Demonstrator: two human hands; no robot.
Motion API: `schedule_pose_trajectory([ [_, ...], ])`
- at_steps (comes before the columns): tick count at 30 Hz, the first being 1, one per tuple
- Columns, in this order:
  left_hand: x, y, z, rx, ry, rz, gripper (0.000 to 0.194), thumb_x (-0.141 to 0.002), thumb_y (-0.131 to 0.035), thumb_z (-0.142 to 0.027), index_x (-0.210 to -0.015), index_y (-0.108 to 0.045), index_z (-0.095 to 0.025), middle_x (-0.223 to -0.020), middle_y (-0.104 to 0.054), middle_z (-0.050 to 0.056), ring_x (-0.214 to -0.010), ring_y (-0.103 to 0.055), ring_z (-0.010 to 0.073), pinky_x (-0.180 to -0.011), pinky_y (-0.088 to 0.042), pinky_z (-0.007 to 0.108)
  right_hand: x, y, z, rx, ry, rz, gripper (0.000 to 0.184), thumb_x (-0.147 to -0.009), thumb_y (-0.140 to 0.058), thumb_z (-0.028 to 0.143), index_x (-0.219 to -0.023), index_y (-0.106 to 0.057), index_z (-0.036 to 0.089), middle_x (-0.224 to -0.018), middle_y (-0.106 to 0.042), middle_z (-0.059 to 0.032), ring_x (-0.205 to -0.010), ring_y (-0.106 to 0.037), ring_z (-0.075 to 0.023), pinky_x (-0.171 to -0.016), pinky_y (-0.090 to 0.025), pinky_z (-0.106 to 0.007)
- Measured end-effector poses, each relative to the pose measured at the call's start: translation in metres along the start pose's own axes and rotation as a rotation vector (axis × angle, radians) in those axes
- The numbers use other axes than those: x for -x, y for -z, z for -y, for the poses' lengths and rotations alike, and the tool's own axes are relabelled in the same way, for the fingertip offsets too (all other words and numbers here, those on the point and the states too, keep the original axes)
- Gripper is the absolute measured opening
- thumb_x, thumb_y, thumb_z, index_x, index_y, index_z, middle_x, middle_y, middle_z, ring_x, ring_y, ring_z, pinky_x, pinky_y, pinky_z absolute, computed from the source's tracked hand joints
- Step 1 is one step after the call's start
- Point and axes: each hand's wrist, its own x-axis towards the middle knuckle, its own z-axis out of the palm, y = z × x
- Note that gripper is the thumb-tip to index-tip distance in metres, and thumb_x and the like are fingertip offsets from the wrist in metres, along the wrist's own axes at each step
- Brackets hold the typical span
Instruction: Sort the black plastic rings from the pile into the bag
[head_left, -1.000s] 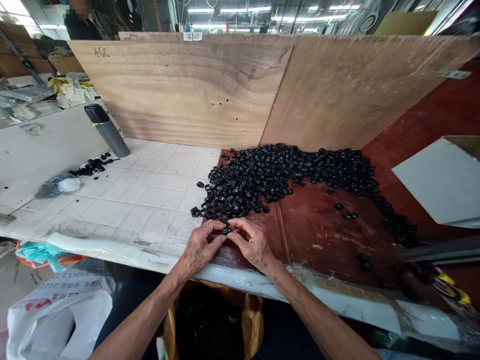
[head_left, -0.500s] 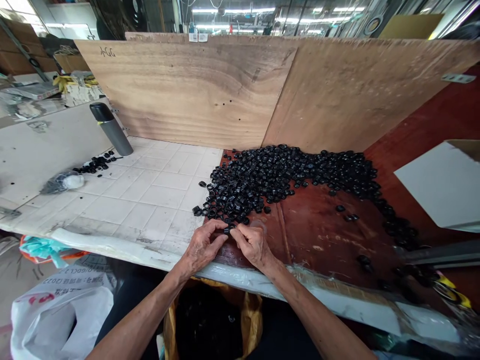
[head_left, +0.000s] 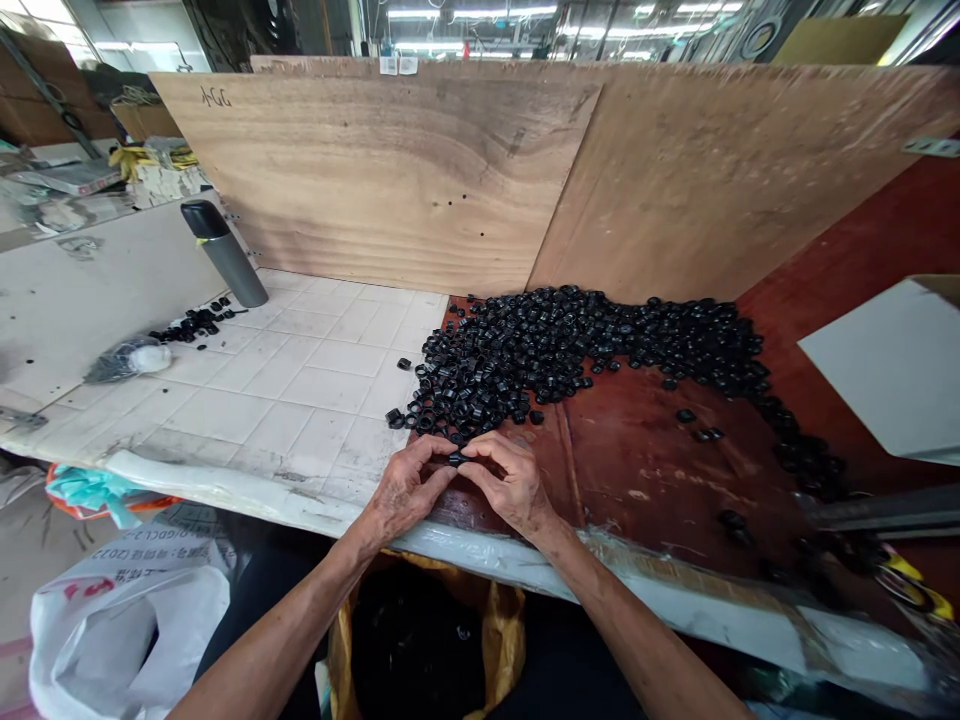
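Note:
My left hand (head_left: 405, 487) and my right hand (head_left: 508, 482) meet at the table's near edge. Both pinch one small black ring (head_left: 454, 459) between their fingertips. Just beyond the fingers a big heap of black rings (head_left: 570, 345) spreads across the red-brown part of the table (head_left: 637, 450) and trails off to the right. A few stray rings lie on the white tiled part (head_left: 300, 380) near the heap's left end.
Plywood boards (head_left: 420, 170) wall the back. A grey flask (head_left: 222, 253), a small cluster of black rings (head_left: 196, 322) and a crumpled plastic bag (head_left: 127, 358) sit at the left. A grey card (head_left: 885, 365) leans at right. A yellow bag (head_left: 420, 640) hangs under the table edge.
The hands stay together on the small ring, with only slight finger movement. The view has shifted a little.

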Motion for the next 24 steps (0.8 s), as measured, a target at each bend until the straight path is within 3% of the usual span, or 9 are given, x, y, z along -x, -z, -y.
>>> schedule_pose_trajectory([
  [4,-0.001,0.001,-0.004,-0.025,-0.046,-0.017,0.023,-0.091,-0.064,-0.018,-0.114,-0.069,-0.020,-0.111,-0.072,0.007,-0.106,-0.070,0.0207,-0.097,-0.055,0.036,-0.001,0.002,0.001,0.031,0.076,0.005,0.004,-0.091,-0.071,0.019,-0.091,-0.074,0.021,-0.090,-0.073,-0.0050,-0.081,-0.070,-0.0184,-0.077,-0.057,-0.030],
  [18,-0.002,0.001,-0.005,-0.023,-0.028,-0.010,0.023,-0.092,-0.063,-0.020,-0.114,-0.068,-0.020,-0.112,-0.073,0.007,-0.107,-0.069,0.0208,-0.101,-0.053,0.038,-0.001,0.001,-0.003,0.032,0.045,-0.003,0.003,-0.091,-0.071,0.023,-0.092,-0.074,0.021,-0.092,-0.074,-0.0065,-0.084,-0.071,-0.0198,-0.079,-0.058,-0.031],
  [22,0.003,0.003,-0.008,-0.003,-0.037,0.013,0.020,-0.095,-0.059,-0.021,-0.114,-0.067,-0.023,-0.113,-0.072,0.007,-0.108,-0.069,0.0206,-0.099,-0.054,0.035,0.004,-0.007,-0.005,0.026,-0.057,-0.051,0.015,-0.088,-0.072,0.021,-0.102,-0.070,0.023,-0.082,-0.073,-0.0020,-0.065,-0.068,-0.0174,-0.063,-0.057,-0.026],
  [24,0.004,0.004,-0.004,-0.007,-0.042,0.024,0.021,-0.096,-0.058,-0.022,-0.115,-0.067,-0.024,-0.113,-0.073,0.007,-0.109,-0.069,0.0212,-0.099,-0.054,0.034,0.004,-0.012,-0.007,0.021,-0.062,-0.083,0.007,-0.089,-0.067,0.022,-0.094,-0.069,0.025,-0.076,-0.071,-0.0008,-0.062,-0.067,-0.0177,-0.060,-0.056,-0.025],
])
